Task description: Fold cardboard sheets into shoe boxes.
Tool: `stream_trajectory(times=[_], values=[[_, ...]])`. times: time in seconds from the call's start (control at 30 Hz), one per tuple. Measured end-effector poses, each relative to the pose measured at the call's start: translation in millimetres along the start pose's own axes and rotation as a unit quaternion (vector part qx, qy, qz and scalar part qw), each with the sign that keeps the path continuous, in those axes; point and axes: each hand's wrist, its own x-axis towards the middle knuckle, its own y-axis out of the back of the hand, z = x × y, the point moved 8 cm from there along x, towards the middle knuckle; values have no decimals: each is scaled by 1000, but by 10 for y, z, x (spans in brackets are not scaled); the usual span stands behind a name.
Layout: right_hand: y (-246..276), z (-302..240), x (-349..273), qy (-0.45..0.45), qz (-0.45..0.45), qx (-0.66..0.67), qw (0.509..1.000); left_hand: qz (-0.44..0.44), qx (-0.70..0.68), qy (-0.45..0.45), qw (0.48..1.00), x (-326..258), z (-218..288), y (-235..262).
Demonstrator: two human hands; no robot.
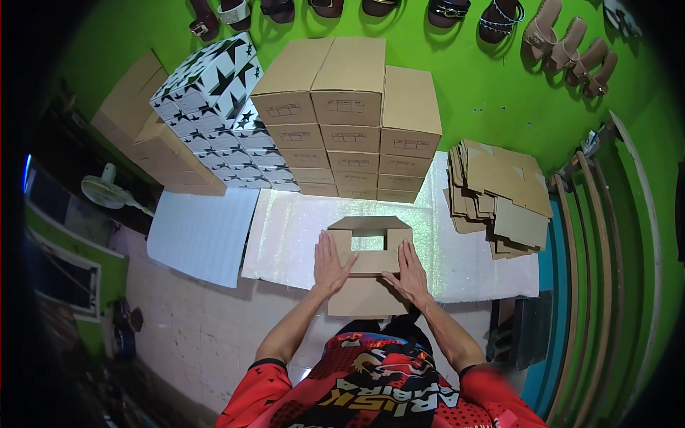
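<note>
At the far left a small white fan (105,190) is seen on the floor, and beside it brown cartons (146,132) are stacked against the green wall (478,93). Next to them a pile of white boxes printed with black stars (214,107) is stacked, and a white sheet (201,232) is laid on the floor below it. A glittery mat (285,239) is spread in the middle, with a stack of plain brown boxes (349,114) standing at its far edge. A half-folded cardboard box (369,246) lies on the near part of the mat, directly in front of the person, its flaps partly raised around an open window. The left hand (330,265) is laid flat on its left side, fingers spread and pressed on the cardboard; the right hand (412,272) is laid likewise on the right side, fingers extended, nothing gripped. Further right a heap of flat cardboard blanks (499,196) is piled on the mat. Sandals (564,46) are hung along the wall above
</note>
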Motion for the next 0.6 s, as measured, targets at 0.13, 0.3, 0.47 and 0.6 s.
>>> stream_trajectory(times=[0.13, 0.3, 0.47, 0.6], values=[[-13, 42, 4, -13, 1, 18, 1000, 1, -30, -38, 999, -48, -62, 28], [45, 7, 26, -4, 11, 10, 1000, -16, -122, -13, 992, 49, -245, -18], [320, 174, 214, -26, 92, 84, 992, 6, -146, -20, 989, 122, -239, 87], [365, 372, 447, -35, 104, 54, 993, 4, -172, -43, 984, 354, -233, 242]])
